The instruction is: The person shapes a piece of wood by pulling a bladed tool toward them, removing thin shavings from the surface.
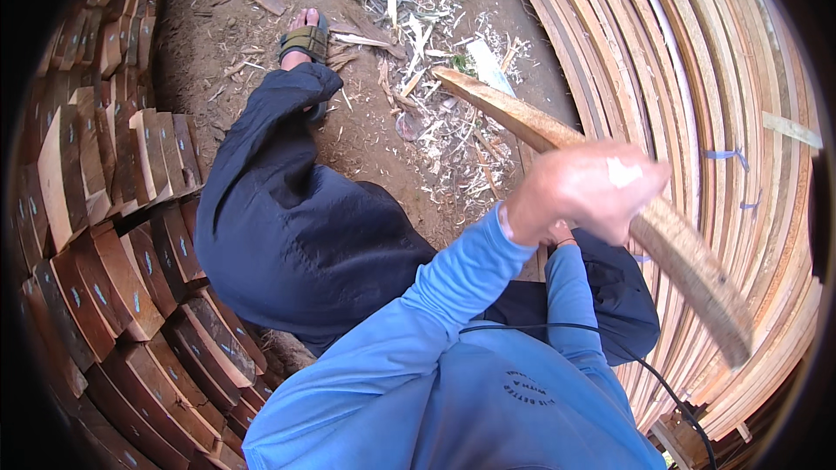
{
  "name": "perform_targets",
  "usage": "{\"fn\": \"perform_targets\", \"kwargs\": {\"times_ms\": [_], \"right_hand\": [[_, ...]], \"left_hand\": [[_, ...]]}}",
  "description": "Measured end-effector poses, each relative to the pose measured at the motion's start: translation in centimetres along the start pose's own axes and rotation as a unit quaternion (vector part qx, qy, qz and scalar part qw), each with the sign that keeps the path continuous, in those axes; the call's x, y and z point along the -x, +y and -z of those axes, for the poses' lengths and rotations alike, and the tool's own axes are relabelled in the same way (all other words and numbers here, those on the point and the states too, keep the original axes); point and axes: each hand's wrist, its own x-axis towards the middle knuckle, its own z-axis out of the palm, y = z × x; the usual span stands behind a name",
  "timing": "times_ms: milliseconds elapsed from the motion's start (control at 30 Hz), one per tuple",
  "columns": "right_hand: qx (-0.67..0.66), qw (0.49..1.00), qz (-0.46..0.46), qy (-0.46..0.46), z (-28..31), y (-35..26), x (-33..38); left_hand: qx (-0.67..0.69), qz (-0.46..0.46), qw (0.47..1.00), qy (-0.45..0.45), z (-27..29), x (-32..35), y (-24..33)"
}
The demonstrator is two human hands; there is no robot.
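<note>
My left hand (592,187) reaches across my body to the right and is closed around a wooden board (692,274) near its middle. The board slants from the littered ground at upper centre down to the lower right, over my right thigh and beside the stacked planks. Only a small part of my right hand (560,232) shows, below and behind my left hand. Its fingers are hidden, so I cannot tell what it holds or touches.
Long pale planks (758,226) are stacked at the right, with blue ties on some. Cut board ends (96,296) fill the left side. Wood shavings (435,122) litter the dirt ground ahead. My sandalled foot (305,42) is at upper left; a black cable (670,392) crosses my lap.
</note>
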Motion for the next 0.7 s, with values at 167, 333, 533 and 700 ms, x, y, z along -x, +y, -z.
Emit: {"fn": "perform_targets", "kwargs": {"times_ms": [167, 333, 533, 700], "right_hand": [[0.06, 0.998, 0.031, -0.019, 2.9, -3.6, -1.1], [-0.042, 0.995, 0.056, -0.066, 7.3, -8.4, 0.9], [-0.306, 0.939, 0.102, -0.121, 9.2, -15.9, 4.2], [-0.521, 0.825, 0.14, -0.17, 7.6, -16.6, 5.9]], "left_hand": [[-0.052, -0.031, 0.975, 0.214, 6.3, -0.7, -2.3], [0.051, 0.109, 0.922, 0.369, 12.9, -1.0, 1.1], [-0.098, 0.013, 0.786, 0.611, 18.7, -4.2, -3.8], [-0.128, -0.011, 0.776, 0.617, 22.6, -3.4, -7.8]]}}
